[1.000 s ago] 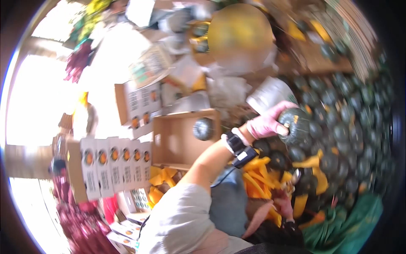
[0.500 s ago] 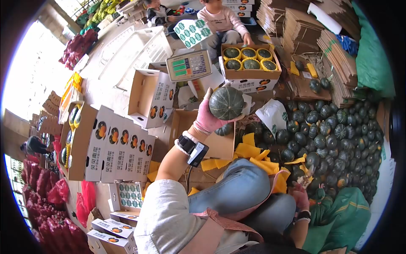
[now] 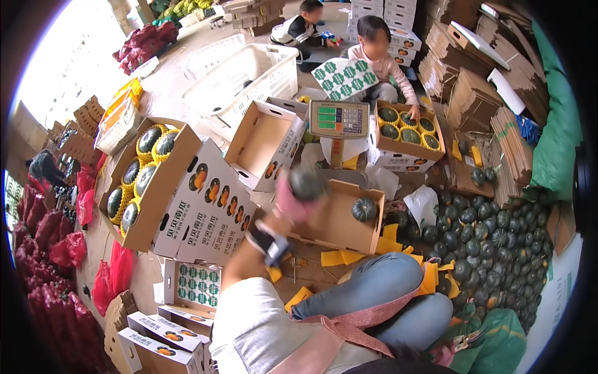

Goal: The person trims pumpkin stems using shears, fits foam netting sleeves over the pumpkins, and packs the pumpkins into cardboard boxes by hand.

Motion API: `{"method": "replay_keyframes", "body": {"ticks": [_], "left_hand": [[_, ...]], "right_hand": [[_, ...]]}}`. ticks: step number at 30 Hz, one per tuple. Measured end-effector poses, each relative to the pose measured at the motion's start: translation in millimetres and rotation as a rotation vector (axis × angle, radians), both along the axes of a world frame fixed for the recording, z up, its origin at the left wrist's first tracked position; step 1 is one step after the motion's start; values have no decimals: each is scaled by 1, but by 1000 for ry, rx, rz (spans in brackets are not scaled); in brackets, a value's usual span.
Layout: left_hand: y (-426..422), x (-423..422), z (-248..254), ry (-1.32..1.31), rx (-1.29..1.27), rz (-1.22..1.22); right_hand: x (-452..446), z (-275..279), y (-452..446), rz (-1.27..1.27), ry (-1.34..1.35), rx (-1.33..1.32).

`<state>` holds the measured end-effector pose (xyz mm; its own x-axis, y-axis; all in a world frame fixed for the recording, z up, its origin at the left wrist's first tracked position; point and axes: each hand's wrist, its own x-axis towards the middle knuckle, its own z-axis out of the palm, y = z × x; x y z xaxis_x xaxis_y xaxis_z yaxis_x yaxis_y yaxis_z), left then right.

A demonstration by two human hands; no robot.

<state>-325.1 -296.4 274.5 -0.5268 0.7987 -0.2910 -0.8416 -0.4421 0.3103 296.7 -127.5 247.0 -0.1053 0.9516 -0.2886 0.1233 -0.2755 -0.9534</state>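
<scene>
My left hand (image 3: pixel 291 204), in a pink glove and blurred by motion, grips a dark green pumpkin (image 3: pixel 306 182). It hangs over the left side of a shallow cardboard box (image 3: pixel 324 232), apart from the box floor. Another dark green pumpkin (image 3: pixel 364 210) lies inside that box at its right end. Low at the right, beside a green sack (image 3: pixel 498 343), shows a small part of my right hand (image 3: pixel 443 355), also gloved in pink. Its fingers are mostly hidden, so what it holds cannot be seen.
A pile of pumpkins (image 3: pixel 492 243) fills the right. A scale display (image 3: pixel 339 119) stands beyond the box. Packed cartons stand at left (image 3: pixel 198 215) and far right (image 3: pixel 398 161), where a child (image 3: pixel 377 71) touches the pumpkins. Yellow foam nets (image 3: pixel 342 257) lie near my knees.
My left hand has swung left and down with the pumpkin, over the box. My right hand has drawn back toward the lower edge. The view has turned left.
</scene>
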Motion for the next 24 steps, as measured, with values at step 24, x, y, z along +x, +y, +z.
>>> {"method": "replay_keyframes", "body": {"ticks": [24], "left_hand": [[79,-142,-1,440,-349,-259]], "right_hand": [[-6,14,-38,-24,-92,77]]}}
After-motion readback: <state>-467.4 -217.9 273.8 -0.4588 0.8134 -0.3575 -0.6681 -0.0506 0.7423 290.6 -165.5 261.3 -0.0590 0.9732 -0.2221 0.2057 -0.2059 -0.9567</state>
